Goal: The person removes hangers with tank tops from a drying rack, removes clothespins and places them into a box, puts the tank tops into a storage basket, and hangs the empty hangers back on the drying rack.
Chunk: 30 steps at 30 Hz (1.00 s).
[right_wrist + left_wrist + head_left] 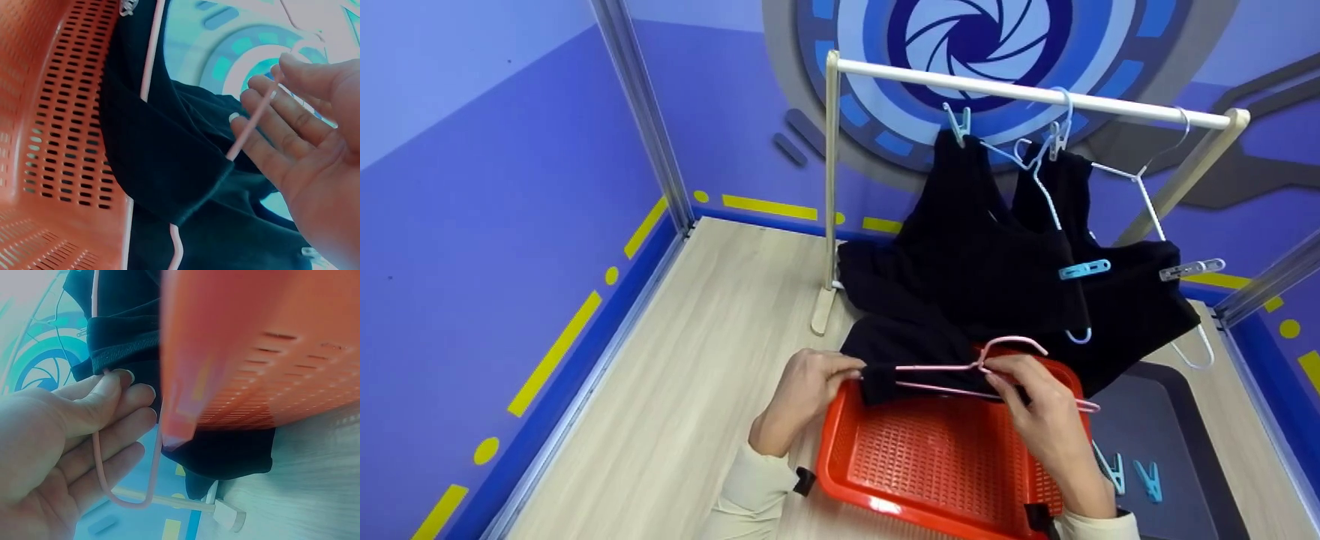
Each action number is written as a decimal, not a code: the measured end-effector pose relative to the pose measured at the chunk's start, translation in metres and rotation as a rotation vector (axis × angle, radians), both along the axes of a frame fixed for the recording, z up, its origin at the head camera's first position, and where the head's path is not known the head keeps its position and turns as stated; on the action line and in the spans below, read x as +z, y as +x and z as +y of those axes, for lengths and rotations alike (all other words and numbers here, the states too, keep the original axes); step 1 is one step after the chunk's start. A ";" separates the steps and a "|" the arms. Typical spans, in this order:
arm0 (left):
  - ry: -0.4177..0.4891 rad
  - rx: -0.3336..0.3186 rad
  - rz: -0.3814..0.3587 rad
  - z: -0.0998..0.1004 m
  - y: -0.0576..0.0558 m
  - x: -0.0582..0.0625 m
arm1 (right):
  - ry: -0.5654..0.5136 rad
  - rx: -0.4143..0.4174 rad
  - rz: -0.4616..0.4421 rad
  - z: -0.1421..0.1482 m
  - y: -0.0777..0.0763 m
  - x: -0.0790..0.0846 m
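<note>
A pink clothes hanger (934, 367) lies level across the far part of the red basket (877, 504), its hook pointing up. My right hand (1046, 405) pinches it just below the hook, thumb against fingertips. At the hanger's left end, my left hand (802, 382) pinches the edge of a black sleeveless top (915, 341) against the wire. Beyond those fingers the hanger's rounded end (153, 478) sticks out bare. In the right wrist view a broad black shoulder piece (163, 152) wraps over the hanger's other arm.
A wooden rack (1020, 91) stands behind, bearing two black tops (982, 255) on a blue and a white hanger (1151, 206), fastened with clothespins (1084, 269). Right of the basket lies a dark grey tray (1155, 397) with loose clothespins (1149, 480). Blue walls enclose the table (660, 390).
</note>
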State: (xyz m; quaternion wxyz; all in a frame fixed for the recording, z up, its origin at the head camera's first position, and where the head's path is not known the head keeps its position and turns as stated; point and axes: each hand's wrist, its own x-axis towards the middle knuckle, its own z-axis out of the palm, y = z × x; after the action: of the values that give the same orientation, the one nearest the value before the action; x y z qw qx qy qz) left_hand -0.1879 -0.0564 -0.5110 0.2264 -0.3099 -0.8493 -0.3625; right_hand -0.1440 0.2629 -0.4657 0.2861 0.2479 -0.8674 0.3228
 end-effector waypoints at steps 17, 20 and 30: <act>-0.011 -0.072 -0.085 -0.007 0.011 0.008 | -0.060 0.032 0.067 -0.012 0.017 -0.002; 0.002 -0.091 -0.104 -0.010 0.015 0.018 | -0.083 0.031 0.108 -0.014 0.021 0.005; 0.206 -0.147 0.099 0.004 0.033 0.060 | -0.127 0.032 0.155 -0.027 0.039 0.037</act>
State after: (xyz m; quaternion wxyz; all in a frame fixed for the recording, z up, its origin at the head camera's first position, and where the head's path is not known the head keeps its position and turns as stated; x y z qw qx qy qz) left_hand -0.1548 -0.0526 -0.4514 0.2718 -0.3638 -0.7703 -0.4477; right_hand -0.1051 0.2361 -0.4287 0.3626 0.2671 -0.8164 0.3615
